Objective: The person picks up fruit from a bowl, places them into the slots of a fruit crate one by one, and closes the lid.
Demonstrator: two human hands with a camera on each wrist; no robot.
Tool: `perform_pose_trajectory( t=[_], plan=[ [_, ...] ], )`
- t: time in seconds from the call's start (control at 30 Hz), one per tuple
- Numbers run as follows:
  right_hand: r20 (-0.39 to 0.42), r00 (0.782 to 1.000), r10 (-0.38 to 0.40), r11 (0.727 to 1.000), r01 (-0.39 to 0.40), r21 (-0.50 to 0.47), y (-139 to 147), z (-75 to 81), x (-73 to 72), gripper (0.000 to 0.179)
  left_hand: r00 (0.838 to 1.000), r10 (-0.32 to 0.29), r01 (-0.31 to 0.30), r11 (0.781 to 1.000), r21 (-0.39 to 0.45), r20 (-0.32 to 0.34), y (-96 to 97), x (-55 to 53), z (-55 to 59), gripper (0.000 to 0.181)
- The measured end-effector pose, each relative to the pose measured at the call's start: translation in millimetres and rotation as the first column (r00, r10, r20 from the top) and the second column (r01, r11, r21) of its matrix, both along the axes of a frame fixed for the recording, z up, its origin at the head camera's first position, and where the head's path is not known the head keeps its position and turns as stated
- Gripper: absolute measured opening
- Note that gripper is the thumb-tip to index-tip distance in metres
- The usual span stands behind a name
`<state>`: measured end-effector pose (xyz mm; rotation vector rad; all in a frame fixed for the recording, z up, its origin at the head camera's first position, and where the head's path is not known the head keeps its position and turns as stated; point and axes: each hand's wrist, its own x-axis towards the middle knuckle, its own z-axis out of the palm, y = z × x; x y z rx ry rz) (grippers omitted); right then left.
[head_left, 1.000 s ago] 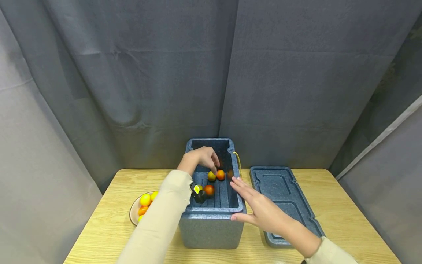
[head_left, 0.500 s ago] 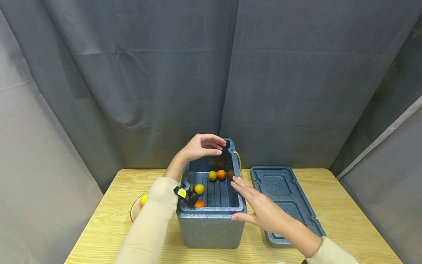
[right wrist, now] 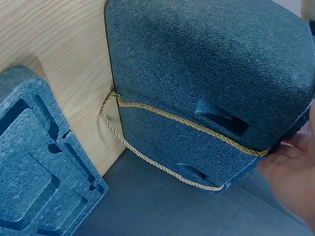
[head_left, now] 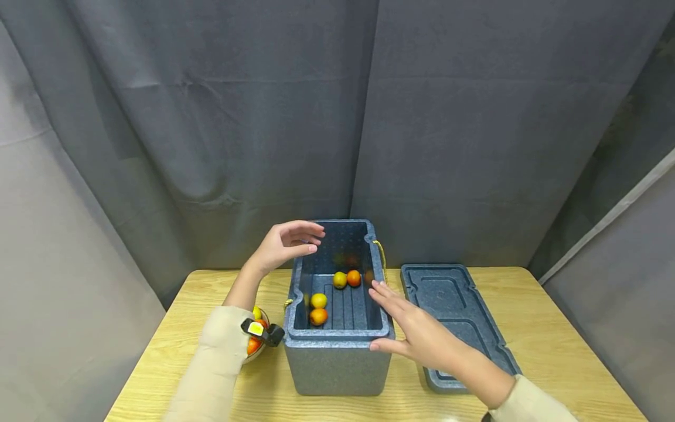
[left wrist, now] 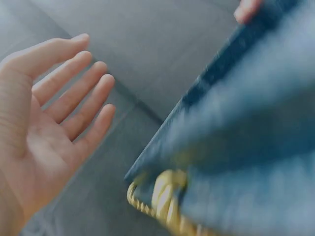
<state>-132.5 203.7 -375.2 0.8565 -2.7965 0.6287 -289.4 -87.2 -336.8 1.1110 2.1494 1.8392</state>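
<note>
Fruits [head_left: 319,300], round, yellow and orange, are lying in the box [head_left: 340,370]; the left hand [head_left: 286,243] is hovering empty, fingers relaxed; the right hand [head_left: 416,330] is touching its edge, straight-fingered.

On table [head_left: 153,381], we see box [head_left: 338,369], lid [head_left: 447,302] right of it, bowl [head_left: 258,354] with fruits [head_left: 254,346] left, curtain [head_left: 274,117] behind. In box, toward far end, fruit pair [head_left: 340,280] side by side; nearer us, by left wall, second pair [head_left: 319,317], one before other. Rope [right wrist: 182,124] along right side. Our right hand [head_left: 413,331] on right rim; left hand [head_left: 282,243] near far left corner, apart.
</note>
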Motion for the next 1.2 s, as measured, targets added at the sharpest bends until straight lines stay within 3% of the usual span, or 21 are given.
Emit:
perform_pose_trajectory(
  t=[0.5, 0.83, 1.0, 1.2],
  plan=[
    [-0.015, 1.0, 0.007, 1.0, -0.007, -0.011, -1.6, -0.4, 1.8, 0.088, 0.996, 0.09, -0.089, 0.994, -0.067, 0.016, -58.7, 21.4, -30.3, 0.04],
    [-0.004, 1.0, 0.005, 1.0, -0.005, -0.016, -3.8, 0.9, 2.9, 0.088, 0.984, 0.17, -0.158, 0.973, -0.17, 0.058, -96.2, 38.1, -75.9, 0.038],
    [0.0, 1.0, 0.003, 1.0, -0.003, -0.017, -4.6, 0.8, 3.1, 0.088, 0.98, 0.181, -0.154, 0.956, -0.251, 0.088, -111.2, 44.1, -99.3, 0.037],
    [0.015, 1.0, 0.002, 1.0, -0.001, -0.026, -5.9, 1.4, 3.7, 0.089, 0.98, 0.157, -0.108, 0.934, -0.339, 0.122, -123.5, 53.3, -110.8, 0.038]
  ],
)
